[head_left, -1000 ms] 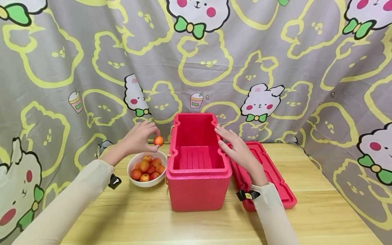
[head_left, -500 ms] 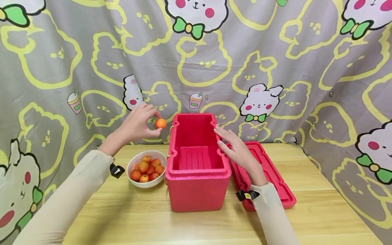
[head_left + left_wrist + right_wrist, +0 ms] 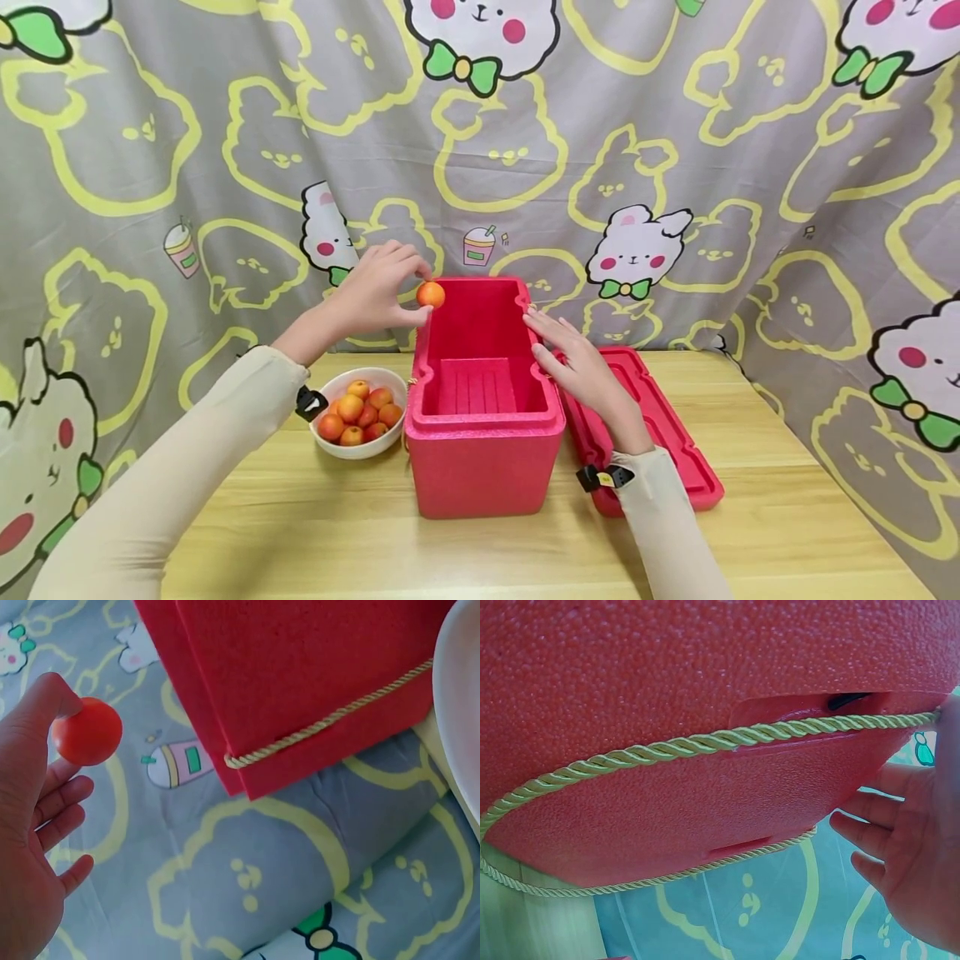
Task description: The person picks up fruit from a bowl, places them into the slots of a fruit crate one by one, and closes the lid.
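Note:
My left hand [image 3: 384, 287] pinches a small round orange-red fruit [image 3: 431, 295] between thumb and fingertips; it may be an apricot. In the head view the fruit appears over the far left rim of a deep red foam box [image 3: 487, 475]. The box stands without its lid, and nothing lies on the part of its floor that shows. In the left wrist view the fruit [image 3: 88, 731] shows beside the box wall [image 3: 315, 667]. My right hand [image 3: 581, 371] rests with extended fingers on the box's right rim. Several similar fruits [image 3: 350, 407] fill a white bowl [image 3: 352, 454] left of the box.
The red lid [image 3: 690, 475] lies on the wooden table [image 3: 337, 533], right of the box. Twisted gold cords [image 3: 705, 742] run along the box's sides. A patterned grey curtain [image 3: 337, 150] hangs directly behind the table.
My left hand has lifted the fruit up from just above the bowl and carried it right to the box's far left rim. My right hand has stayed on the box.

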`<state>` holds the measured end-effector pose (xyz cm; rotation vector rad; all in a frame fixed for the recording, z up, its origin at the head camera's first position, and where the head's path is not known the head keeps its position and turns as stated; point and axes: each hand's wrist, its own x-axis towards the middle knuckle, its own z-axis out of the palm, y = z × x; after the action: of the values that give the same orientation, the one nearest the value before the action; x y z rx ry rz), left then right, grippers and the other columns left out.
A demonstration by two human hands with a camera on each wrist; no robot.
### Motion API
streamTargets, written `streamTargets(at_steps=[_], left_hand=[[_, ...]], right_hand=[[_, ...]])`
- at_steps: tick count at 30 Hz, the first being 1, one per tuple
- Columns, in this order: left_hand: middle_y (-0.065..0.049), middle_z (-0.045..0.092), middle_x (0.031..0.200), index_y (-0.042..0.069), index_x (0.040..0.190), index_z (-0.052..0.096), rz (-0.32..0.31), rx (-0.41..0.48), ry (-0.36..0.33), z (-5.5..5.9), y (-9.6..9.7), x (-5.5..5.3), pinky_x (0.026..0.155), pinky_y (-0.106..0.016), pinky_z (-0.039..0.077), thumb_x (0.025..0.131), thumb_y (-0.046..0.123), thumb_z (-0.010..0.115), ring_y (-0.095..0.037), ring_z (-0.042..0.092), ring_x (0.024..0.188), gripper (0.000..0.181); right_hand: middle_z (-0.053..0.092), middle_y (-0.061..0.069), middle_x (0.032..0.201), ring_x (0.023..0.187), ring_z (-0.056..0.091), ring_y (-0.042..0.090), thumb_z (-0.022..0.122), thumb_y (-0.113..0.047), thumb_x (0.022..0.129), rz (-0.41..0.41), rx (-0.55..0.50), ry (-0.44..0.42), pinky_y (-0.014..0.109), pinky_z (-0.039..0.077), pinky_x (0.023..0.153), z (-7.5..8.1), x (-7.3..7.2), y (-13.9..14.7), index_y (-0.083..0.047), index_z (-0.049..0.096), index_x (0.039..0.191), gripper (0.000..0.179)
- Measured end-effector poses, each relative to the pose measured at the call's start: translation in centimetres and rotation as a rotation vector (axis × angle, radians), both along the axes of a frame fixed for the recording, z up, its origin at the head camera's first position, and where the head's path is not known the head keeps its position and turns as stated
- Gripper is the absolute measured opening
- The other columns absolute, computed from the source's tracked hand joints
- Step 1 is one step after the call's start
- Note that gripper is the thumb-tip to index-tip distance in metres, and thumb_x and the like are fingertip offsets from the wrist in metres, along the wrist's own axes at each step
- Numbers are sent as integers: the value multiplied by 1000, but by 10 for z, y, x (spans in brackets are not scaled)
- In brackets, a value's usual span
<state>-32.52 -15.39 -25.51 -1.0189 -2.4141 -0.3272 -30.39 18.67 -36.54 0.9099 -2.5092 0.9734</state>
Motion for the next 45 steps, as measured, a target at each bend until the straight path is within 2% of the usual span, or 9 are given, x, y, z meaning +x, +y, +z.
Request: streamTargets(at_steps=[8, 18, 33, 45], left_hand=[[-4, 62, 99, 13, 103, 63, -13, -69, -33, -2, 19, -2, 93, -46, 42, 80, 31, 77, -20, 50, 99, 32], [-6, 63, 102, 10, 104, 63, -53, -155, -38, -14, 32, -6, 92, -46, 42, 78, 30, 77, -21, 52, 101, 35], [-2, 63, 105, 12, 105, 63, -23, -235, -77, -20, 35, -13, 99, -47, 42, 80, 33, 77, -20, 53, 105, 35], [-2, 64, 105, 12, 105, 65, -3, -247, -111, -23, 35, -13, 98, -47, 43, 79, 33, 78, -20, 52, 106, 36]], right_hand=[[38, 1, 164, 153, 34, 23, 59, -33, 100, 0, 4, 0, 57, 19, 125, 1, 0, -1, -18, 41, 157, 62], [37, 0, 165, 154, 33, 23, 59, -34, 100, 3, 6, -13, 57, 19, 125, 1, 0, -1, -19, 40, 157, 62], [37, 0, 165, 153, 34, 23, 59, -33, 100, -2, 5, -8, 57, 20, 125, 1, 0, -1, -17, 41, 157, 62], [38, 1, 164, 153, 34, 24, 59, -32, 99, -5, 2, -4, 57, 20, 125, 1, 0, -1, -17, 41, 156, 61]])
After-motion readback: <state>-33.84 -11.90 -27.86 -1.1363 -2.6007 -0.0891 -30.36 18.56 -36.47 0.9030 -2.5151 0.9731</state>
